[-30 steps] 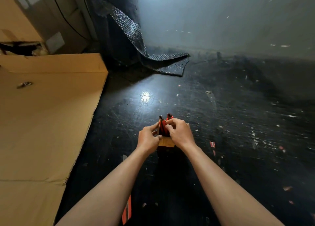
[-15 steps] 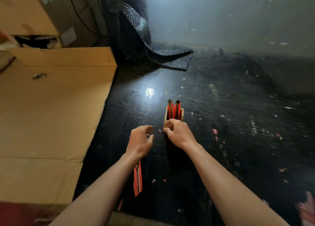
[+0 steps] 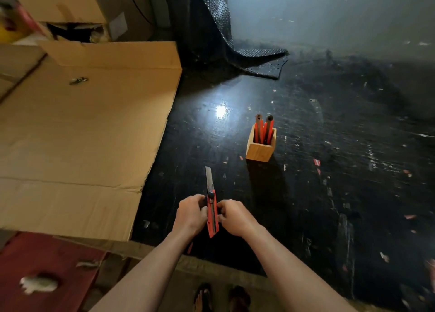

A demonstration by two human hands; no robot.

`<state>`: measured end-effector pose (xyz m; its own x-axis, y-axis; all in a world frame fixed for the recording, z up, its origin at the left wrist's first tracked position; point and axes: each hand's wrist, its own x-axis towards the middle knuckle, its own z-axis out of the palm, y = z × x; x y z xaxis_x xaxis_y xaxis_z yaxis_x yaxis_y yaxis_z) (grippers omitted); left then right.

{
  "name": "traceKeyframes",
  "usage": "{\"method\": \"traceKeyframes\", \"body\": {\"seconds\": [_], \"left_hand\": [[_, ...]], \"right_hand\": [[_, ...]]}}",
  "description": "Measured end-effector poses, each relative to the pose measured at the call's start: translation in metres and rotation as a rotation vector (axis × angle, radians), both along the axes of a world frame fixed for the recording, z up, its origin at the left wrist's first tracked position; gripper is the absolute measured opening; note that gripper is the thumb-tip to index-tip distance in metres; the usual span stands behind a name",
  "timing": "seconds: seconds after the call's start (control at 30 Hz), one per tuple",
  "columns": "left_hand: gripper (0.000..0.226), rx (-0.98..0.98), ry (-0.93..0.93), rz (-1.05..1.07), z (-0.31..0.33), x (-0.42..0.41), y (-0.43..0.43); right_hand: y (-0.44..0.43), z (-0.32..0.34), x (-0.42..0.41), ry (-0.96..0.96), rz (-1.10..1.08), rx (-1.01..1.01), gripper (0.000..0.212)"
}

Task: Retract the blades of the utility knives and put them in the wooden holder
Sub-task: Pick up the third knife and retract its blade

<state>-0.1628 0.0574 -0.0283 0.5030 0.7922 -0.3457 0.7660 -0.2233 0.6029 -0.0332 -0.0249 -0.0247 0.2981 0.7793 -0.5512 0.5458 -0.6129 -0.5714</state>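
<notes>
On the scuffed black tabletop [image 3: 329,170], beside a flat cardboard sheet [image 3: 82,135], the wooden holder [image 3: 260,148] already stands with two red knives [image 3: 263,129] upright in it. Nearer the person, the left hand [image 3: 190,215] and right hand [image 3: 235,217] pinch a third utility knife [image 3: 212,217] from either side, its blade [image 3: 209,177] still extended. Retracting and stowing it seems all that remains.

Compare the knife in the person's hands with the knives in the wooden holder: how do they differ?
The held knife has its blade out; the knives in the holder show no blade. The held knife is gripped by the left hand and right hand above the table; the others stand upright in the wooden holder. All have red bodies.
</notes>
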Motion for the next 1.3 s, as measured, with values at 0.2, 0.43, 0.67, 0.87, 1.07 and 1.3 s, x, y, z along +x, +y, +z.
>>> {"method": "traceKeyframes", "body": {"seconds": [0.2,0.43,0.67,0.87,1.07,1.3], "left_hand": [[0.034,-0.209,-0.102,0.141,-0.019,-0.007,-0.012],[0.036,-0.31,-0.222,0.196,-0.018,-0.006,-0.012],[0.037,-0.32,-0.405,0.089,0.03,0.027,0.012],[0.033,-0.318,-0.581,-0.008,0.095,0.073,0.033],[0.037,-0.435,-0.743,-0.08,0.158,0.119,0.045],[0.042,-0.484,-0.906,-0.168,0.22,0.154,0.051]], "right_hand": [[-0.017,-0.011,-0.021,0.151,-0.17,0.078,0.04],[-0.027,-0.005,-0.024,0.253,-0.333,0.167,0.036],[-0.022,0.042,0.005,0.187,-0.423,0.39,0.034],[-0.011,0.099,0.051,0.151,-0.443,0.59,0.036],[-0.009,0.161,0.096,0.165,-0.433,0.732,0.036],[-0.009,0.22,0.133,0.127,-0.44,0.874,0.041]]}}
